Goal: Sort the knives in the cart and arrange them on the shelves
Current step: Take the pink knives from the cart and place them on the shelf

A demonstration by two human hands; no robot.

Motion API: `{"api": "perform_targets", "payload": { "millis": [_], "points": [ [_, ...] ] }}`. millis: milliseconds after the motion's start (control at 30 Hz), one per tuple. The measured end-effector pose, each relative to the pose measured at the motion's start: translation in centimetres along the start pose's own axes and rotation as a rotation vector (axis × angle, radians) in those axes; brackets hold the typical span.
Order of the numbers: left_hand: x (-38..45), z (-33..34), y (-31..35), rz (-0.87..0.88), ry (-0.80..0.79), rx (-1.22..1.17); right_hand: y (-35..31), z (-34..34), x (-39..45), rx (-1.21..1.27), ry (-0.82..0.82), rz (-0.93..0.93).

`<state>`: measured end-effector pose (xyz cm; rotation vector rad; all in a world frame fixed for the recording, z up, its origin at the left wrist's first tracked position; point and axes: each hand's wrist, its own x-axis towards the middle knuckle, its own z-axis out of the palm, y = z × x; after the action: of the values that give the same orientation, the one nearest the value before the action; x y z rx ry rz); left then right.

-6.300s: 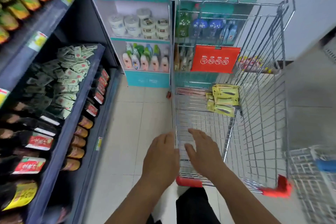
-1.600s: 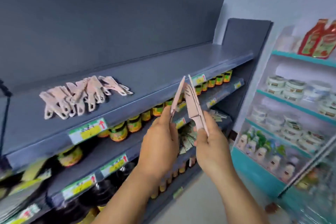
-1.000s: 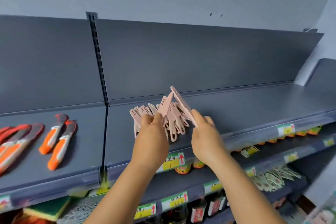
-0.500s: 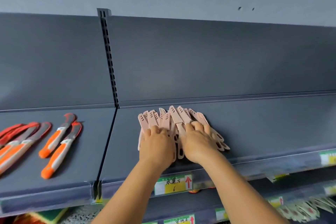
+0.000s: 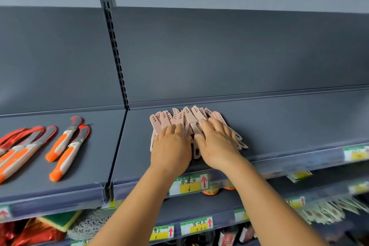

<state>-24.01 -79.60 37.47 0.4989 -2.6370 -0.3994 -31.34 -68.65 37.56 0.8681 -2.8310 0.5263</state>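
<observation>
Several pink sheathed knives (image 5: 186,116) lie fanned side by side on the dark grey top shelf (image 5: 289,118), blade tips pointing to the back. My left hand (image 5: 171,146) rests flat on the left part of the row, fingers straight. My right hand (image 5: 216,142) lies flat on the right part, covering the handles there. A few pink handle ends (image 5: 242,144) stick out past my right hand. The cart is out of view.
Several orange-and-grey knives (image 5: 66,145) lie on the neighbouring shelf section to the left, past a slotted upright (image 5: 116,56). Price tags (image 5: 189,183) line the shelf's front edge. Lower shelves hold jars, packets and sponges.
I carried pink knives from the cart to the shelf and laid them with the others. Since half a second ago both hands have stayed pressed flat on the row.
</observation>
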Motion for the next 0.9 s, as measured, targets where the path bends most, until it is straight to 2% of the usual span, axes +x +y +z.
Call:
{"api": "perform_targets", "payload": {
  "millis": [167,333,467,633,900],
  "points": [
    [-3.0,-2.2,0.7,0.115,0.109,-0.163,-1.3,-2.6,-4.8,0.118,0.229,0.081],
    [-8.6,-2.6,0.6,0.289,0.052,-0.253,-2.0,-2.5,-12.3,0.120,0.249,0.205],
    [-13.4,-1.6,0.5,0.414,-0.058,-0.306,-2.2,-0.9,-18.9,0.097,0.232,0.344],
    [-19.2,1.0,1.2,0.525,-0.275,-0.355,-1.5,1.7,-27.1,0.086,0.194,0.564],
    [-28.8,6.7,4.6,0.731,-0.631,-0.259,0.5,4.8,-40.4,0.059,0.091,0.949]
  ]
}}
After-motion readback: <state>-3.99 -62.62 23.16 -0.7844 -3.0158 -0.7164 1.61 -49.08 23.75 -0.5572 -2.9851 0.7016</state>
